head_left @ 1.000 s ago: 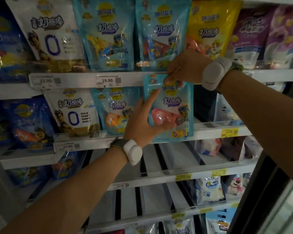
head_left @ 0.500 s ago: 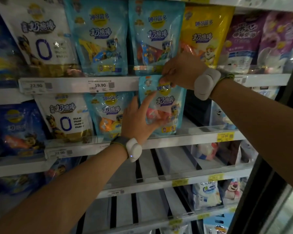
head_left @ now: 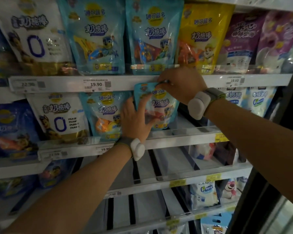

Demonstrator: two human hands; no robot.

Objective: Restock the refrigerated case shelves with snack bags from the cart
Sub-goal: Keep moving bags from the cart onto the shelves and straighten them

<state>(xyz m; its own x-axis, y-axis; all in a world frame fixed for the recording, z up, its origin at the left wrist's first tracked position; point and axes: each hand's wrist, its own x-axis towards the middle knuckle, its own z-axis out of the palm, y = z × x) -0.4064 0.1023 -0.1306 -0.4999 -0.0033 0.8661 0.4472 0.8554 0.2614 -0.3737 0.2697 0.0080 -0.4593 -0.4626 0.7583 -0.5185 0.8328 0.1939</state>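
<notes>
On the second shelf (head_left: 184, 133) of the refrigerated case, just behind its clear front lip and roughly midway along its length, a light blue snack bag (head_left: 161, 107) is held upright between two hands. Its top edge is pinched by the curled fingers of the right hand (head_left: 181, 85), which is positioned directly above the bag and against the price rail (head_left: 108, 82) of the shelf overhead. The left hand (head_left: 135, 119) is laid against the bag's left front, with its fingers spread and nearly straight, pressing on the face of the bag without closing round it; the bag's lower left part is covered by this hand. The bottom of the bag is seen close to the shelf floor, though whether it rests there cannot be told. Just to the left of the held bag, a matching blue bag (head_left: 105, 114) is stood on the same shelf, with a white bag (head_left: 57, 115) further toward the left end. To the right of the held bag, the shelf lane lies open up to white and blue packs (head_left: 257, 102) near the right end. A white wrist device (head_left: 199, 105) is worn on the right arm and another white device (head_left: 138, 149) on the left. On the top shelf, a yellow bag (head_left: 203, 36) is stood directly above the right hand.
</notes>
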